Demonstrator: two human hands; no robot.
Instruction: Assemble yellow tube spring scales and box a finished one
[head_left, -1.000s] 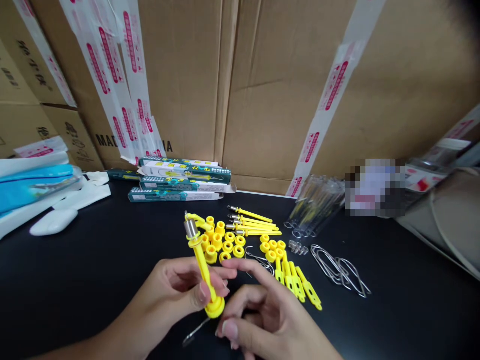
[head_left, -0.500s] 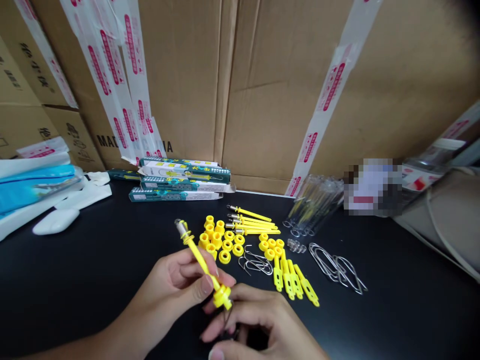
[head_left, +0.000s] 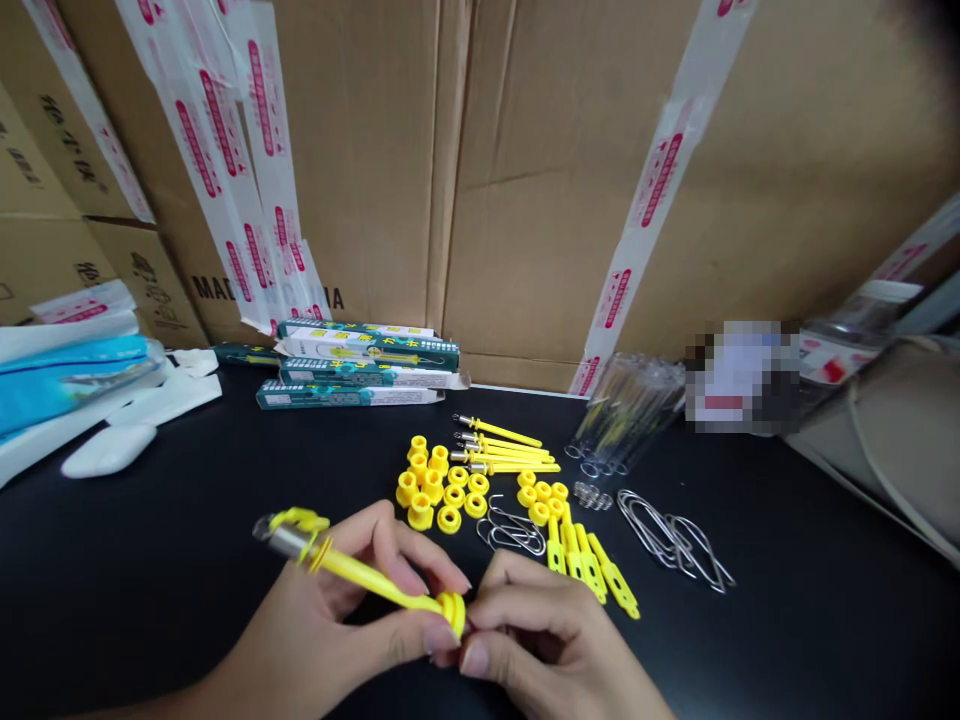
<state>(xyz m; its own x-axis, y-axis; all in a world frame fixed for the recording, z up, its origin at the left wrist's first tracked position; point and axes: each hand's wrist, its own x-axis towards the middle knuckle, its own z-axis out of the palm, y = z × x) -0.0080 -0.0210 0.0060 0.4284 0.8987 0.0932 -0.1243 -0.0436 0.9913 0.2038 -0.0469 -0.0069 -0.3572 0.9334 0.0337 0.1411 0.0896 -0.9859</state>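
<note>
Left hand [head_left: 337,625] with fingers clamped on a yellow plastic rod [head_left: 367,577] near its flanged end, tilted above the black bench [head_left: 150,580], right hand [head_left: 547,625] at that end, fingers bunched, hold unclear, metal hooks [head_left: 517,543] beyond

The yellow rod [head_left: 371,579] looks like smooth plastic with a soft sheen, its end cap [head_left: 289,540] polished metal. The loose collars [head_left: 449,519] are similar moulded plastic. The wire hooks [head_left: 517,540] are bright, bare metal. The tubes [head_left: 630,410] are clear and glossy, plastic or glass. The worktop [head_left: 187,520] is smooth, dark and mostly matt; behind, dull brown cardboard [head_left: 570,200] carries shiny plastic tape [head_left: 660,180].
</note>
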